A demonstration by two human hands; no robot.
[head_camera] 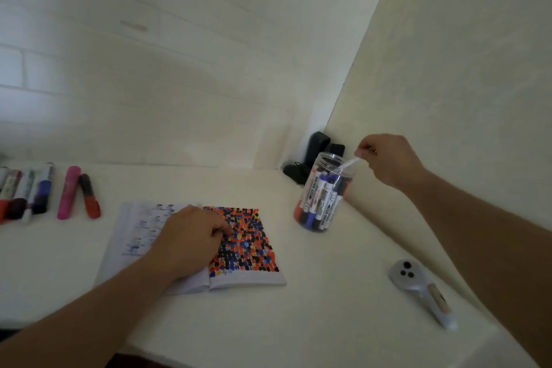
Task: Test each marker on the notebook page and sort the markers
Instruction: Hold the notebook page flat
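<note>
Head view: Left hand [191, 237] lies on the open notebook [191, 248], fingers [221, 228] curled loosely w/ tips on the page, holding nothing. Prob. there to pin the pages flat so the book doesn't shift or close while a marker is tried on it. The right-hand page is packed w/ red, blue, black and orange dabs, so testing looks far along; left page has fainter bluish marks.

Right hand [388, 158] hovers just above the rim of the clear jar [324, 193], fingers pinching the top end of a white marker [349, 163] that slants down into the jar mouth. Can't tell if it's going in or coming out. The jar stands upright at the far right of the tabletop [328, 308], near the wall corner, full of markers w/ caps down – blue, red, black. Reads as one sorting pile, or the untested stock; can't say which.

Second group: loose markers [33, 191] lying side by side at the far left of the tabletop, plus a pink one [69, 193] and a dark red one [89, 196] just beside them. Well apart from the jar, w/ the notebook between, so the two groups don't mix.

A grey handheld device [422, 293] lies near the right edge, apart from the work. Dark objects [316, 149] sit in the corner behind the jar; too dim to ID.
</note>
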